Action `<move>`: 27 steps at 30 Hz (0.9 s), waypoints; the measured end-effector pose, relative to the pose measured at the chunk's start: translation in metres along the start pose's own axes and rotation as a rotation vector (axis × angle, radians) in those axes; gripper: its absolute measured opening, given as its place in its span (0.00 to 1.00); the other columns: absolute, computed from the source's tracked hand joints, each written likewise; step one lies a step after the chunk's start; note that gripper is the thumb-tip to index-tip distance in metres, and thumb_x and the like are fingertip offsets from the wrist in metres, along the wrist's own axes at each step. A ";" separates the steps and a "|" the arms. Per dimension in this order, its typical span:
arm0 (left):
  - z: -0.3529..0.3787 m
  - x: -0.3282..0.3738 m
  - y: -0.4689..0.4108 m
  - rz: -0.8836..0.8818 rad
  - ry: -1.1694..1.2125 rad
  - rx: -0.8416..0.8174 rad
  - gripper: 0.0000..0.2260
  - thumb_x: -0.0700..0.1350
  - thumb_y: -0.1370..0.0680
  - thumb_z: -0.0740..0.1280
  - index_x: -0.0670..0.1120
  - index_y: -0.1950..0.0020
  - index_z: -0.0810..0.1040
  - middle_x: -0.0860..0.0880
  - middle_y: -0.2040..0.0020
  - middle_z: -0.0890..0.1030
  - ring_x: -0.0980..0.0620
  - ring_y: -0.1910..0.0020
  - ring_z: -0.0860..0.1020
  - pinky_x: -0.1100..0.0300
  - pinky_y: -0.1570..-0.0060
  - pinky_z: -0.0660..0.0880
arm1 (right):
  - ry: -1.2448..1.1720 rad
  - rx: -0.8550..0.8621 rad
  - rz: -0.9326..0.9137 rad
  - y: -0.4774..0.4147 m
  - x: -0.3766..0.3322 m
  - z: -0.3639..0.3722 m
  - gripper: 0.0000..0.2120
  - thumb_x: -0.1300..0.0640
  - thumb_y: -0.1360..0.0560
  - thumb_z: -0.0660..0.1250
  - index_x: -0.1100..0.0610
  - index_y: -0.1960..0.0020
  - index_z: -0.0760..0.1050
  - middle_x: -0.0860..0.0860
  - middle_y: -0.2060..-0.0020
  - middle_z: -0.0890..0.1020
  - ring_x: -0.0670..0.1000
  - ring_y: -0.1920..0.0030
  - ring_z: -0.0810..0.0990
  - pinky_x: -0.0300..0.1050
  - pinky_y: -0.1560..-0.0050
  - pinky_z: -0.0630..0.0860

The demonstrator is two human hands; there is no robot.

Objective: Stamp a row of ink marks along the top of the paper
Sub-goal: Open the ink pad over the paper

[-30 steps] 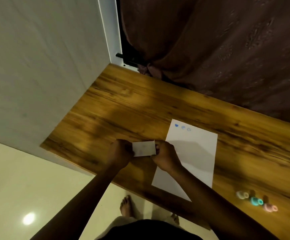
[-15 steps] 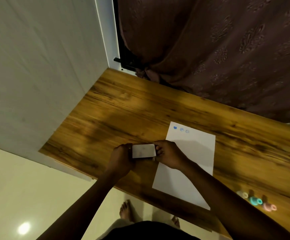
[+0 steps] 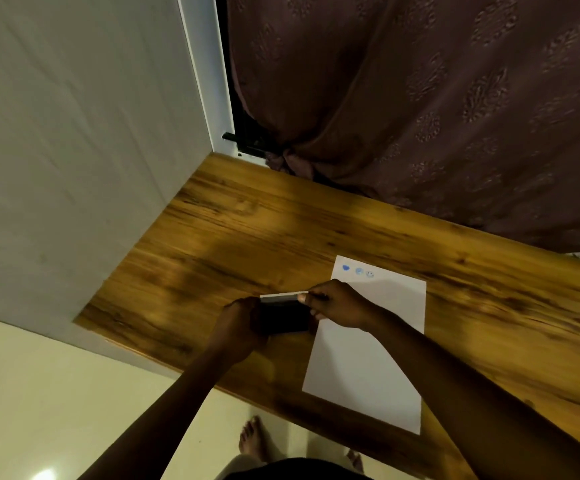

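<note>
A white sheet of paper (image 3: 375, 348) lies on the wooden desk (image 3: 247, 237). Three small blue stamp marks (image 3: 358, 270) sit in a row at its top left corner. Just left of the paper, both hands hold a small flat ink pad case (image 3: 283, 315). My left hand (image 3: 238, 327) grips its dark base from the left. My right hand (image 3: 340, 303) pinches the white lid at the right end, and the lid stands tilted up on edge. The inside looks dark; no stamp is visible in either hand.
A white wall borders the desk on the left, and a brown patterned curtain (image 3: 420, 116) hangs along its far edge. The desk's near edge runs diagonally below my arms, with my bare feet (image 3: 255, 439) on the pale floor beneath.
The case's white lid, flat and shut earlier, is now lifted up on edge by my right hand, showing the dark inside. The small stamps at the right have left the view.
</note>
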State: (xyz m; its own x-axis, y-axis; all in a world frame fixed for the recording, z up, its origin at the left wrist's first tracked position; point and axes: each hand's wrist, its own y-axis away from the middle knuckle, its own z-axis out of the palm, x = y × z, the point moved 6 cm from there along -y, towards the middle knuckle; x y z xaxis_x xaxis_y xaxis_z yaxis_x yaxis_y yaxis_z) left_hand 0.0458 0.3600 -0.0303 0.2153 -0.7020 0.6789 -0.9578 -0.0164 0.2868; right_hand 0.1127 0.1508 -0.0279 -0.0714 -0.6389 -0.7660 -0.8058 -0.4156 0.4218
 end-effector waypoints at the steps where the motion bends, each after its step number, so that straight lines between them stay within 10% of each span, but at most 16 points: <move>1: 0.000 0.000 -0.001 0.001 0.003 -0.008 0.27 0.38 0.35 0.80 0.46 0.36 0.83 0.47 0.43 0.87 0.47 0.44 0.85 0.57 0.50 0.81 | 0.012 0.027 0.004 -0.002 -0.001 -0.001 0.13 0.48 0.19 0.68 0.57 0.46 0.82 0.57 0.54 0.86 0.54 0.54 0.87 0.46 0.48 0.84; 9: 0.006 0.002 -0.003 0.099 -0.055 -0.025 0.14 0.39 0.28 0.76 0.45 0.43 0.85 0.46 0.47 0.88 0.47 0.49 0.86 0.62 0.54 0.79 | 0.192 0.166 0.053 -0.011 -0.003 -0.002 0.13 0.50 0.19 0.69 0.59 0.52 0.83 0.54 0.58 0.85 0.54 0.55 0.85 0.38 0.58 0.74; 15: 0.008 0.002 -0.003 0.137 -0.052 -0.022 0.13 0.41 0.24 0.72 0.47 0.40 0.84 0.47 0.47 0.88 0.48 0.48 0.86 0.61 0.51 0.81 | 0.266 0.243 0.134 -0.017 -0.006 -0.007 0.12 0.51 0.24 0.74 0.61 0.51 0.84 0.58 0.54 0.87 0.57 0.51 0.86 0.49 0.48 0.83; 24: 0.010 0.008 -0.002 0.129 0.053 0.009 0.34 0.45 0.28 0.79 0.50 0.24 0.70 0.50 0.41 0.86 0.54 0.47 0.84 0.72 0.58 0.78 | 0.196 0.309 0.270 -0.018 -0.001 -0.008 0.14 0.56 0.28 0.80 0.63 0.50 0.82 0.61 0.52 0.87 0.61 0.51 0.87 0.55 0.47 0.86; 27: 0.011 0.010 -0.003 0.160 -0.052 0.032 0.37 0.46 0.28 0.79 0.49 0.22 0.68 0.47 0.38 0.84 0.49 0.41 0.83 0.62 0.45 0.80 | 0.189 0.319 0.279 -0.019 -0.001 -0.010 0.12 0.56 0.28 0.79 0.63 0.51 0.82 0.60 0.53 0.87 0.60 0.52 0.87 0.54 0.48 0.86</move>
State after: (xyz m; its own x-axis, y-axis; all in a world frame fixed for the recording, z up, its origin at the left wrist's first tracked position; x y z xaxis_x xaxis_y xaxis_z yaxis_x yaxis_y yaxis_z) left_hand 0.0483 0.3453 -0.0322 0.0505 -0.7331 0.6783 -0.9848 0.0764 0.1559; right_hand 0.1339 0.1531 -0.0299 -0.2264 -0.8171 -0.5302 -0.9139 -0.0100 0.4057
